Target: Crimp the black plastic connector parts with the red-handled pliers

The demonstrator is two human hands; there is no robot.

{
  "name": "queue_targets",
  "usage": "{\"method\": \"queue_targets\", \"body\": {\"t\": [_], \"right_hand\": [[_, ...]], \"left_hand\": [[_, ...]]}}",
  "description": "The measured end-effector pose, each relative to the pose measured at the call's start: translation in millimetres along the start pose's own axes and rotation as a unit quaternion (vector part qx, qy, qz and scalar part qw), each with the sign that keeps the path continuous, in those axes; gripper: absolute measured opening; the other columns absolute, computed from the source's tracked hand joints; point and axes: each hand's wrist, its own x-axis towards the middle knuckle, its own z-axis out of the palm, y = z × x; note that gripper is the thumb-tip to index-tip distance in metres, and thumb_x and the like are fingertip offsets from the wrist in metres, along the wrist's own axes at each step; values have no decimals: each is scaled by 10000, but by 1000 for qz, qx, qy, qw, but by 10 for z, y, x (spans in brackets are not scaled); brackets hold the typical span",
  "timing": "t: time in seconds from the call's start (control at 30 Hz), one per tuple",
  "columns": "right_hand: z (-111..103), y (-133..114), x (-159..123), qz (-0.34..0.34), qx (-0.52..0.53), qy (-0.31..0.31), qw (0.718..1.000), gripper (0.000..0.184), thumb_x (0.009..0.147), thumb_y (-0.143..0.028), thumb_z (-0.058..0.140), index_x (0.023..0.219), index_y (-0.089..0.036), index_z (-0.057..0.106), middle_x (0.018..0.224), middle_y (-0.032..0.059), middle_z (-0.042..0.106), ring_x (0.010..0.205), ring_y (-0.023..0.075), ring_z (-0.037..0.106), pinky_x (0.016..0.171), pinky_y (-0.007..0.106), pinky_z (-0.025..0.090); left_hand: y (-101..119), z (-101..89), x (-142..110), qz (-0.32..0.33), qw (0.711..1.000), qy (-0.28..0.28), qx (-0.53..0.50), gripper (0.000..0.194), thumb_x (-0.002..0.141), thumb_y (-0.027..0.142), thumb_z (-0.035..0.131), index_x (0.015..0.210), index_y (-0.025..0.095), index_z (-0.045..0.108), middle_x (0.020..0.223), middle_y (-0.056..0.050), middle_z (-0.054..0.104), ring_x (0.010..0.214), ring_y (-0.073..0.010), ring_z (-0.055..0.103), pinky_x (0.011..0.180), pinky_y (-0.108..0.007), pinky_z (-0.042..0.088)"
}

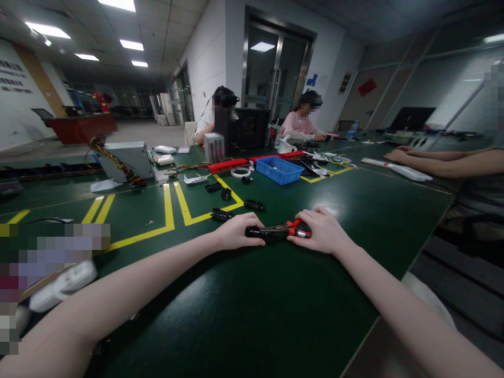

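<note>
A: How are the fingers set?
B: Left hand [235,231]: narrow, pinching a black part [254,231]. Right hand [323,231]: curled on red-handled pliers [292,225] — jaws toward 9 o'clock, at the part.
A: Where's that?
B: Over the counter [307,304] — a blue tray [280,177] lies at 12 o'clock from the pliers, a loose black piece [222,214] at 10 from the left hand.

Red-handled pliers [292,228] are held roughly level, nose pointed left at a small black part [255,232], seemingly touched by the tips.

The pliers [277,230] look metal (plastic handles [292,224]), the tabletop [244,304] smooth and glossy.
</note>
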Motion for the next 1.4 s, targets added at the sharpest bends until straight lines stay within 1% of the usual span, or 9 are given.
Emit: {"method": "queue_targets", "body": {"t": [0.13, 0.37, 0.5, 0.7, 0.9, 1.0, 1.1, 1.23, 1.4], "right_hand": [[19, 11, -4, 2, 5, 7, 1000, 480, 794, -636, 533, 898, -170, 581, 831, 83, 673, 725, 207, 593, 756, 357, 350], [49, 24, -10, -7, 2, 22, 1000, 494, 789, -648, 538, 916, -172, 577, 858, 86, 671, 753, 213, 594, 773, 362, 348], [51, 29, -16, -11, 3, 21, 1000, 505, 789, -649, 535, 927, -166, 578, 864, 88, 667, 757, 214, 592, 781, 367, 350], [58, 44, -22, -15, 26, 29, 999, 477, 786, -632, 547, 906, -171, 574, 848, 80, 666, 740, 203, 589, 769, 357, 353], [42, 58, -26, -4, 39, 18, 999, 462, 784, -623, 555, 875, -170, 574, 825, 72, 666, 708, 194, 581, 751, 355, 361], [39, 87, -42, 7, 48, 15, 999, 453, 790, -614, 557, 888, -172, 577, 825, 67, 667, 699, 190, 573, 747, 353, 368], [34, 114, -59, 13, 49, 10, 999, 448, 789, -613, 561, 884, -176, 581, 809, 63, 663, 691, 193, 561, 730, 349, 369], [21, 128, -70, 9, 46, 4, 999, 441, 781, -619, 561, 855, -186, 583, 792, 62, 659, 680, 196, 548, 710, 348, 363], [1, 141, -77, 22, 50, -4, 999, 442, 788, -630, 539, 844, -194, 585, 771, 62, 658, 661, 197, 540, 690, 346, 354]], "left_hand": [[-57, 12, 16, 13, 999, 8, -36, 282, 762, 375, 744, 916, 153, 663, 998, -62, 612, 922, -186, 604, 831, -296, 476], [-102, 21, 24, 12, 997, 18, -75, 196, 763, 320, 752, 839, 149, 694, 1011, -69, 640, 913, -171, 617, 807, -283, 481], [-98, 5, 23, 0, 996, 13, -84, 162, 777, 301, 742, 840, 154, 717, 1041, -75, 654, 930, -172, 624, 811, -280, 482], [-81, 4, 24, 4, 997, 10, -76, 159, 788, 298, 731, 848, 153, 711, 1066, -82, 653, 958, -180, 626, 851, -302, 486], [-79, 7, 12, 14, 998, 14, -65, 162, 811, 292, 708, 911, 164, 712, 1063, -78, 643, 969, -180, 623, 880, -309, 484], [-34, -7, -7, 10, 999, 5, -36, 238, 819, 313, 698, 1018, 183, 696, 1050, -70, 629, 959, -184, 613, 870, -313, 486], [12, -22, -22, 4, 1000, -16, 8, 301, 838, 334, 673, 1113, 211, 669, 1072, -65, 604, 967, -190, 598, 876, -324, 481], [35, -28, -24, 3, 999, -26, 32, 266, 859, 327, 642, 1095, 209, 681, 1059, -66, 592, 965, -193, 587, 881, -328, 474], [49, -39, -24, -6, 999, -32, 30, 295, 875, 312, 616, 1153, 225, 658, 1054, -67, 576, 965, -195, 579, 891, -341, 463]]}}
